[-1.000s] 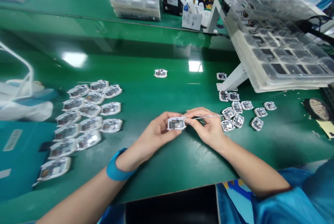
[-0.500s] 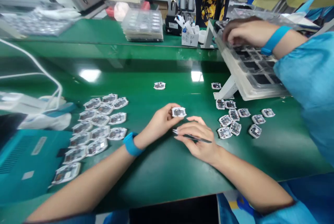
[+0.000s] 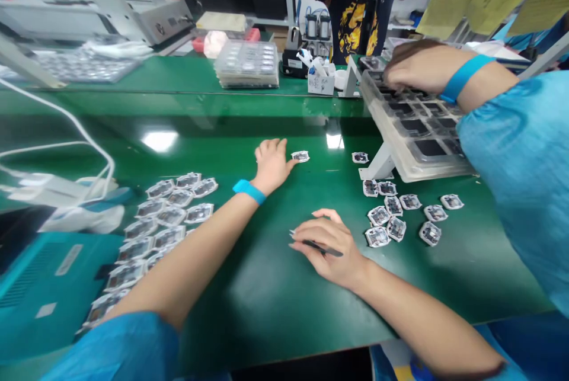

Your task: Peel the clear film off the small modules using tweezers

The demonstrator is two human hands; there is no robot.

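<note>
My left hand (image 3: 272,163) reaches over the green work surface, its fingers apart and the tip of its thumb at the left edge of a small white-framed electronic unit (image 3: 300,156). That unit lies flat on the surface. What is under the palm is hidden. Nearer to me, my right hand (image 3: 335,246) is closed around dark tweezers (image 3: 328,249), whose tips point left over bare green surface.
Rows of similar units (image 3: 170,215) lie at left beside a teal box (image 3: 48,286). More units (image 3: 393,205) lie at right, below a raised tray rack (image 3: 413,176). A co-worker's hand (image 3: 411,64) reaches over the rack. Another person stands behind the bench.
My left hand has moved forward and let go of the unit it held, which now lies on the surface. My right hand still holds the tweezers. The view has shifted slightly.
</note>
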